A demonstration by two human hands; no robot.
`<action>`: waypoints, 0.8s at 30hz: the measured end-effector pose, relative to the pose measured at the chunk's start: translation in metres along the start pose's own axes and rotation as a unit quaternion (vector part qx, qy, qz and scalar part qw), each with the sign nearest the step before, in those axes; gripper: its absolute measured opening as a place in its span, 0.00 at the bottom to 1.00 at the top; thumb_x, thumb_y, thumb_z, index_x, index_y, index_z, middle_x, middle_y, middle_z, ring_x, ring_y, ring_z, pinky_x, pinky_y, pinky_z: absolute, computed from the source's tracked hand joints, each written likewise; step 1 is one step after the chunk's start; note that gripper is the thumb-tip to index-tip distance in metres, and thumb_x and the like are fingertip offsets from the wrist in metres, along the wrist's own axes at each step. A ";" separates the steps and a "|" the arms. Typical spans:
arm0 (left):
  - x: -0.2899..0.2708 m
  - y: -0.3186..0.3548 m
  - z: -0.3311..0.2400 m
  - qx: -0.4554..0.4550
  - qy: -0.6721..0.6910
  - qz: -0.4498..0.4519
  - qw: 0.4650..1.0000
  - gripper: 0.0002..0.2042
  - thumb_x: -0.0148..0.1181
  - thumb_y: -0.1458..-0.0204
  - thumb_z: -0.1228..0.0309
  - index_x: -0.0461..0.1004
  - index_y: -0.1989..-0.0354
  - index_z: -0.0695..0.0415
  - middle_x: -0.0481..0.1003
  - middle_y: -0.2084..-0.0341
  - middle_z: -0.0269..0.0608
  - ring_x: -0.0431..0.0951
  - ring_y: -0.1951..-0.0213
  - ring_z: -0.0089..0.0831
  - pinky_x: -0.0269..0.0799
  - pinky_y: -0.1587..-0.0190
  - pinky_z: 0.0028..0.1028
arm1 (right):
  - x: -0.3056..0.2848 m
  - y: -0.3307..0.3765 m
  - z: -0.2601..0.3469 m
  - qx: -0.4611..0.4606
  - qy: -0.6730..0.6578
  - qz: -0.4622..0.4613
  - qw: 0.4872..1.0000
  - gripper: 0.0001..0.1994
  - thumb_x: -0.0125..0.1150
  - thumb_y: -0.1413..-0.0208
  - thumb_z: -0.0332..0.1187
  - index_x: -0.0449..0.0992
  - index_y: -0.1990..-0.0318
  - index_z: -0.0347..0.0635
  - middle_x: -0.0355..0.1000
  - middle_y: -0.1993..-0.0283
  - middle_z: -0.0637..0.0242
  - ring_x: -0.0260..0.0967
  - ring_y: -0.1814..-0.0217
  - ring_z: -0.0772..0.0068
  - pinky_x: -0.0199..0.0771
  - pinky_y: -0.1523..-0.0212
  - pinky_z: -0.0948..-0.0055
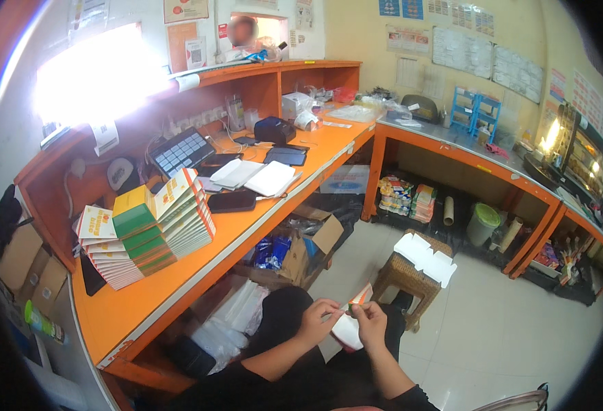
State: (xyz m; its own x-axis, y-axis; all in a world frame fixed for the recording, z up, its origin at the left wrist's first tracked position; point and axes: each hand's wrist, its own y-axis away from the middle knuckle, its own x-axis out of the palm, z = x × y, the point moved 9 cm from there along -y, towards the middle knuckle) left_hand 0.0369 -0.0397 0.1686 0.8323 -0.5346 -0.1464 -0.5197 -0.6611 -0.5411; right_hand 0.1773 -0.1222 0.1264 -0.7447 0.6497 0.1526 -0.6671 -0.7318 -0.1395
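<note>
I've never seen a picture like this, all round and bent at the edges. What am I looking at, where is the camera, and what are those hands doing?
There is no machine here: a person wears a wide fisheye camera on the head, looking down, which bends straight edges. The two forearms coming in from the bottom are that person's own. The left hand and right hand together hold a flat white and orange piece of card over the lap. To the left runs an orange counter with a fanned stack of flat cartons, a black phone, white papers and a keypad device. On the floor stands a wicker stool with more white card pieces on it.
</note>
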 end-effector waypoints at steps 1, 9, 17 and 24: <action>-0.003 -0.001 -0.008 0.022 -0.006 -0.019 1.000 0.05 0.64 0.51 0.79 0.72 0.70 0.63 0.74 0.63 0.46 0.77 0.57 0.36 0.75 0.55 0.29 | -0.003 0.004 0.003 0.001 0.068 -0.040 0.997 0.04 0.64 0.46 0.25 0.75 0.70 0.36 0.77 0.70 0.65 0.73 0.68 0.78 0.70 0.64 0.80; 0.014 -0.004 -0.011 -0.022 0.089 -0.018 0.996 0.06 0.61 0.50 0.82 0.69 0.70 0.62 0.69 0.58 0.43 0.72 0.56 0.29 0.71 0.54 0.25 | 0.007 0.026 0.076 -0.235 0.184 -0.038 0.954 0.04 0.66 0.52 0.27 0.79 0.72 0.36 0.75 0.73 0.57 0.75 0.73 0.62 0.72 0.69 0.72; 0.039 -0.031 0.020 -0.119 0.070 0.017 0.990 0.05 0.61 0.49 0.80 0.70 0.72 0.61 0.70 0.59 0.43 0.72 0.57 0.29 0.68 0.54 0.27 | -0.018 -0.015 0.047 -0.097 0.185 -0.021 0.978 0.05 0.66 0.52 0.28 0.79 0.73 0.34 0.76 0.74 0.57 0.75 0.74 0.65 0.71 0.70 0.74; 0.097 -0.157 0.090 -0.125 0.074 0.086 0.986 0.04 0.55 0.44 0.78 0.76 0.65 0.64 0.70 0.56 0.45 0.71 0.54 0.31 0.67 0.52 0.28 | -0.063 -0.162 -0.015 -0.004 0.114 -0.124 0.986 0.05 0.71 0.59 0.30 0.81 0.74 0.40 0.77 0.72 0.61 0.74 0.69 0.65 0.71 0.65 0.69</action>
State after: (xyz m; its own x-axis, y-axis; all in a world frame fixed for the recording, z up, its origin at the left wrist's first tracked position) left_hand 0.2161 0.0596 0.1647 0.7007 -0.7083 -0.0854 -0.6969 -0.6538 -0.2948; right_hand 0.3317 -0.0419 0.1245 -0.5427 0.8390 -0.0401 -0.8292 -0.5428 -0.1337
